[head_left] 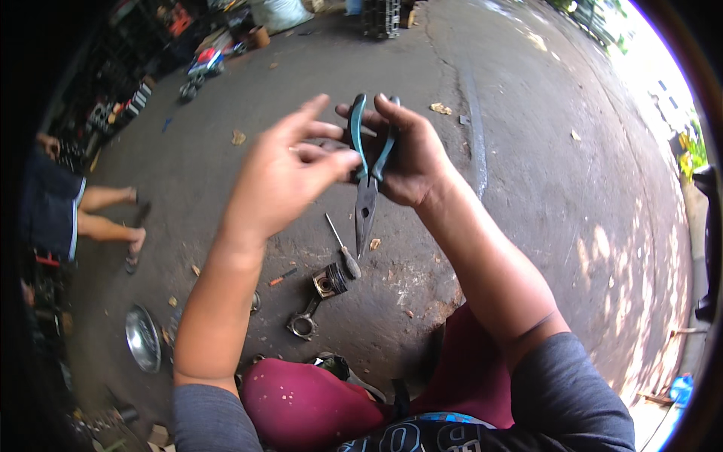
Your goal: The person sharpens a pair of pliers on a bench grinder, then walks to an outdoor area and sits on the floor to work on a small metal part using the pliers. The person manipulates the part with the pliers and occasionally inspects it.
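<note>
Needle-nose pliers with teal handles hang jaws down in front of me. My right hand holds them by the handles, the thumb raised beside the right handle. The handles are spread, while the long jaws lie close together. My left hand is beside the left handle, its fingers apart and slightly blurred. Its thumb tip overlaps the handle; whether it touches I cannot tell. On the ground below lie a screwdriver with a dark handle and a piston attached to its connecting rod.
A shiny metal bowl rests at the lower left, near a small orange-and-black tool. Another person's legs are at the left. Machine parts line the far left, and an engine block stands at the far edge.
</note>
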Available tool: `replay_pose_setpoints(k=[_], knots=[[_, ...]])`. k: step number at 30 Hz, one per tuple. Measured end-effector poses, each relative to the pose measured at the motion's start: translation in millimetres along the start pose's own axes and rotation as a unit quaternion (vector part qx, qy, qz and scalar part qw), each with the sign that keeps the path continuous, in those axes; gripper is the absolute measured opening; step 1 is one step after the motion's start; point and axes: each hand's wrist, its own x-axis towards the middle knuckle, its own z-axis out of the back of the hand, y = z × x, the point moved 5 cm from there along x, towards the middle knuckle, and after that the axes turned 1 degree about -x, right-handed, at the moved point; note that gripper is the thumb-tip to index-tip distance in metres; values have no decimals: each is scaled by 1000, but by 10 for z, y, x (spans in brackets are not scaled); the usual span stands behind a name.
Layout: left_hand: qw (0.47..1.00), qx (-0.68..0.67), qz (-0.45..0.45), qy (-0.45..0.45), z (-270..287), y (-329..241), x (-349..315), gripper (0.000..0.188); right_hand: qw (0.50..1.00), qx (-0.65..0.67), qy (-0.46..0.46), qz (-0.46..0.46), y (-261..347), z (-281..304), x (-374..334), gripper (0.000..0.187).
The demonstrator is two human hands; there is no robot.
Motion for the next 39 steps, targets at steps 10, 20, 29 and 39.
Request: replay_pose_setpoints(k=[10, 20, 29, 39], knots=[[985, -152, 49, -63, -506, -347, -680, 13, 969, 137, 166, 122, 969, -359, -710, 49], [971, -159, 180, -15, -987, -178, -738, 16, 984, 81, 56, 146, 873, -230, -745, 48], [925, -246, 268, -113, -542, 303, -664, 20, 970, 90, -33, 224, 1092, 3, -779, 46], [987, -84, 38, -130, -635, 204, -542, 19, 949, 155, -191, 200, 1014, 267, -726, 62]])
